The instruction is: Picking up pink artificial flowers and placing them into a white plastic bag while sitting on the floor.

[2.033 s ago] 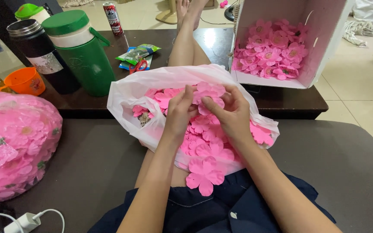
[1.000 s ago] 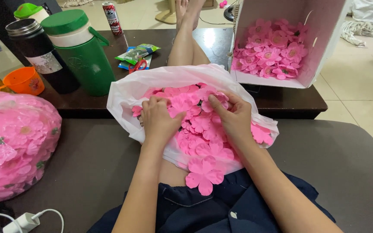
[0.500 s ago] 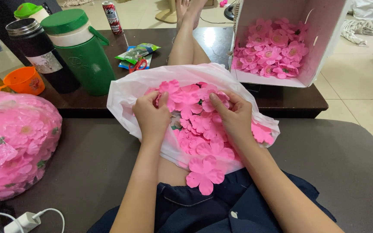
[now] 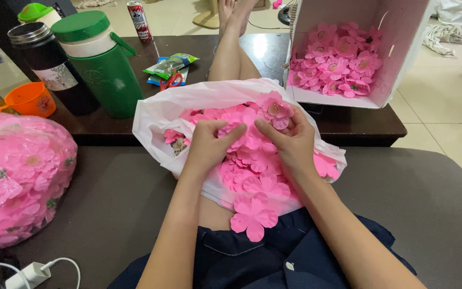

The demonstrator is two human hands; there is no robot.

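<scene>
Okay, starting on the lap: white bag [image 4: 156, 123] spread open across the thighs, mouth facing up, stuffed with pink petals [image 4: 252, 166]. Both hands buried in the top of that pile, almost touching each other. Left hand [image 4: 209, 144] curled nearly closed, fingertips pinching at a layer of petals. Right hand [image 4: 290, 142] curled much the same, thumb pressed in toward the left fingers, gripping petals too. Finished flower [image 4: 274, 109] with a yellow centre perched right above the right fingers; can't tell if actually gripped or just resting there. Looks like mid-sort to me, teasing one layer off the stack. Next bit probably calling for a light pinch and a clean peel, not dragging neighbours out over the bag's edge. One loose bloom [image 4: 253, 214] already lying outside the bag, on the dark shorts.

Around that, big to small:
- dark seat [image 4: 108, 203] under everything
- dark wood counter [image 4: 359, 126] just beyond the knees
- bulging clear sack [image 4: 17, 182] of pink flowers on the left
- white box [image 4: 402, 48] tipped open on the counter's right, more flowers inside
- green jug [image 4: 102, 64], black flask [image 4: 46, 64] beside it
- orange cup [image 4: 30, 99], snack packets [image 4: 169, 67], can [image 4: 136, 20]
- white charger [image 4: 30, 274] bottom left

Nothing blocking the hands, really; box within reach over the bag, own leg stretched out across the counter between jug and box.
</scene>
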